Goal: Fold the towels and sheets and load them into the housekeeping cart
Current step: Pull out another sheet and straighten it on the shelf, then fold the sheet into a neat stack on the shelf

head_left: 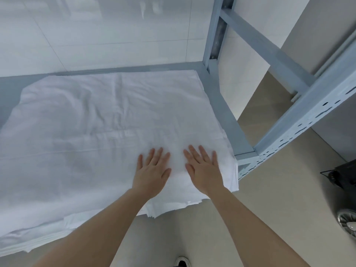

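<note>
Your left hand (152,173) and right hand (204,173) both lie flat on the sheet (96,122), palms down, fingers straight and slightly spread, grasping nothing. They sit side by side without touching, near the sheet's front right corner. The sheet is white, folded into several layers whose stacked edges show along the front, where they hang a little over the edge of the shelf (227,105). It covers most of the shelf and reaches almost to the shelf's right rim and back rim; its left part is rumpled and puffed up, its right part lies flatter with a crease running across the middle. The shelf is a pale blue metal rack: a slotted upright (308,120) rises from the shelf's front right corner, and a brace (269,47) crosses behind it to the back post. Nothing else lies on the shelf besides the sheet. Right of the shelf, on the floor (260,209), stands a dark object (344,174), too cut off to identify, and nearer you a round shiny thing (346,222), also unclear. Below the shelf's front edge, the toe of a black and white shoe (182,262) shows. No writing or label can be read anywhere.
</note>
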Demonstrator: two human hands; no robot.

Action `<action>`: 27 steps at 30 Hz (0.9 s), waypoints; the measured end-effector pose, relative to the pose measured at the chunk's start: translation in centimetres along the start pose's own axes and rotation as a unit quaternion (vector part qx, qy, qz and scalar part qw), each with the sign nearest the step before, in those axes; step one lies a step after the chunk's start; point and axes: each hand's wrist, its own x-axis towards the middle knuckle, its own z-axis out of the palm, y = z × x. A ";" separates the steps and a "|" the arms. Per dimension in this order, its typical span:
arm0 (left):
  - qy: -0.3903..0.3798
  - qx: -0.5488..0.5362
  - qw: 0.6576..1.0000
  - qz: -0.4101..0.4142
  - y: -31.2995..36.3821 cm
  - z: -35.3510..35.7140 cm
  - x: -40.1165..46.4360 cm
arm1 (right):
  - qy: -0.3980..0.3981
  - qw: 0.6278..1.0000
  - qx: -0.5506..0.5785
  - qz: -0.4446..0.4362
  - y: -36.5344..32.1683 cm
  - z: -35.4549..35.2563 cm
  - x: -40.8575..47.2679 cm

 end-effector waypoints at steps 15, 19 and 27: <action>0.015 -0.013 0.929 -0.370 -17.4 -3.2 -2.3 | -0.063 0.989 -0.070 -0.113 -12.8 2.0 8.6; 0.030 0.019 0.929 -0.369 -22.4 -4.3 -0.9 | -0.053 0.982 -0.084 -0.159 -18.9 3.7 13.6; 0.091 0.027 0.933 -0.347 -32.2 -6.7 5.8 | -0.062 0.978 -0.086 -0.181 -29.3 5.7 26.8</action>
